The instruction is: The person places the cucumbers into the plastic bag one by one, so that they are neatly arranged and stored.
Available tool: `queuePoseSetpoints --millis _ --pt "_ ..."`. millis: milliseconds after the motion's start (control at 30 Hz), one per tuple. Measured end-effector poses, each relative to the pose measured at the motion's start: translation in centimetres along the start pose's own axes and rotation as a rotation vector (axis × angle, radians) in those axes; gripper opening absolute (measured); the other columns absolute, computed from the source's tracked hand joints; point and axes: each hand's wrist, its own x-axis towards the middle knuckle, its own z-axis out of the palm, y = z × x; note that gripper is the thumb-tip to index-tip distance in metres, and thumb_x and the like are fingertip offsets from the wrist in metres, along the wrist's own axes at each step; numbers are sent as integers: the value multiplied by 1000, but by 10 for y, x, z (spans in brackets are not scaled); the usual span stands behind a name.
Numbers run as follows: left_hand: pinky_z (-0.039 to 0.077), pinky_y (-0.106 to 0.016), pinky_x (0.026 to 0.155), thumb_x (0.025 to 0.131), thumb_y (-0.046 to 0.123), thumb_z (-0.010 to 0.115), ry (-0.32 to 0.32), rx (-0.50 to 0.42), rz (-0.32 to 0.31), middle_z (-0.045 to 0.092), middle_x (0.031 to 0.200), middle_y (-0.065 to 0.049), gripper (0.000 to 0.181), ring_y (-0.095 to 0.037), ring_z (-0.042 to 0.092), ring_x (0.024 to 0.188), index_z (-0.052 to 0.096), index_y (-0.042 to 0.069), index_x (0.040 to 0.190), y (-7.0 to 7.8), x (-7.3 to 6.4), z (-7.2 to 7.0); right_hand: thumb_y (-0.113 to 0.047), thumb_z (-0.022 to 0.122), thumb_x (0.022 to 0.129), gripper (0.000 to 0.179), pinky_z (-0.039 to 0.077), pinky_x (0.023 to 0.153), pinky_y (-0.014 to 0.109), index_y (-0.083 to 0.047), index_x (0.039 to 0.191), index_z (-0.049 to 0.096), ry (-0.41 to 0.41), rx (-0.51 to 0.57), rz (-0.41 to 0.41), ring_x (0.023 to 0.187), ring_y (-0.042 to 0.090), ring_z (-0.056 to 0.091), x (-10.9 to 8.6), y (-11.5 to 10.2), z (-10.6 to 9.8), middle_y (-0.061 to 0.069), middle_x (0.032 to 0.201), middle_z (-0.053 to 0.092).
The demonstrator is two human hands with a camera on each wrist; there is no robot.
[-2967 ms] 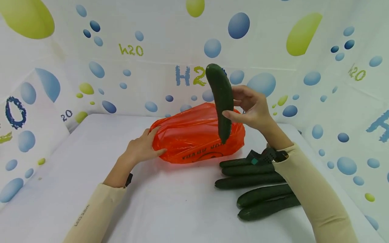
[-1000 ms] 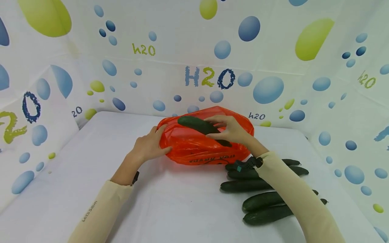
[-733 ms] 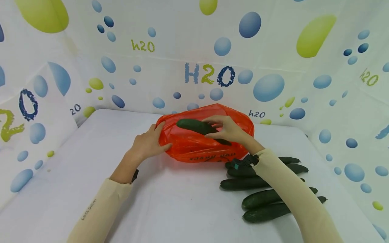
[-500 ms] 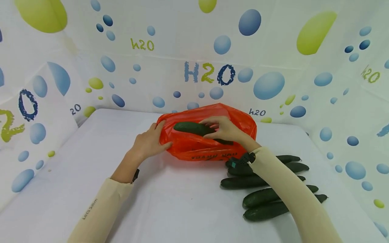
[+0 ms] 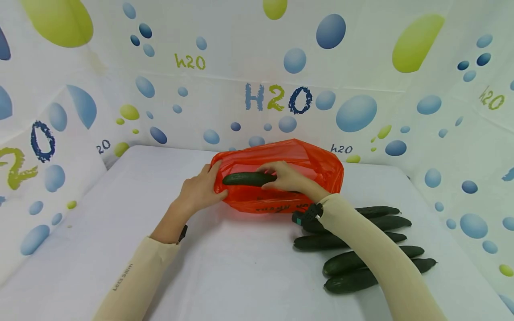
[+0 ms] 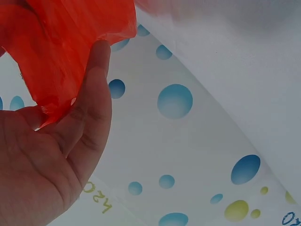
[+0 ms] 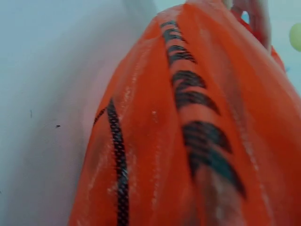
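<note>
In the head view, a dark green cucumber [image 5: 242,179] lies almost level in front of the opening of a red plastic bag [image 5: 245,204]. My right hand [image 5: 287,177] grips it from above near its right part, thumb on the near side. Fingers cover that end; how far the cucumber is inside the bag I cannot tell. My left hand [image 5: 201,189] holds the bag's left edge, and in the left wrist view its fingers curl round the gathered red plastic [image 6: 70,52]. The right wrist view is filled by the bag's printed side [image 7: 146,141]; the cucumber does not show there.
Several more cucumbers [image 5: 317,242] lie side by side on the white table [image 5: 241,276] at the right, partly under my right forearm [image 5: 369,240]. A patterned white curtain [image 5: 225,67] stands behind and at both sides.
My right hand has brought the cucumber down from upright to level, then shifted it left and lower at the bag. The left hand keeps its hold, and the bag's opening has spread wider.
</note>
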Motion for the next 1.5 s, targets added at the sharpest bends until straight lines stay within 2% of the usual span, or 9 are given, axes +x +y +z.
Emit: queuePoseSetpoints --millis 233,567,867,1133,1500 --pt "56 -55 75 86 33 63 18 20 13 47 133 -23 80 -40 63 88 25 4 151 2 0 1 -10 74 86 42 49 98 44 -5 126 63 -24 -5 3 115 29 57 4 3 6 10 122 65" --pt "55 -54 74 86 33 64 31 29 23 50 127 -21 77 -38 63 88 28 7 148 1 -1 4 -10 74 86 39 50 95 36 -6 124 65 -89 -4 4 105 23 58 9 11 16 7 116 66" --pt "55 -54 77 88 36 63 -36 78 13 49 131 -25 81 -40 62 93 26 0 151 1 -1 3 -11 74 86 41 47 100 37 -6 126 64 -119 -59 11 110 23 56 14 13 25 8 120 65" --pt "54 -56 80 88 37 63 -59 80 1 47 135 -27 83 -43 61 100 25 -1 151 2 -1 4 -13 72 88 43 45 103 40 -3 129 61 -156 -43 42 116 27 56 10 14 22 12 126 62" --pt "56 -53 75 88 34 65 -32 54 12 49 128 -24 79 -39 62 92 26 3 150 2 1 7 -15 69 91 37 45 103 42 -4 126 63 -134 -37 83 118 29 55 3 14 14 11 125 64"
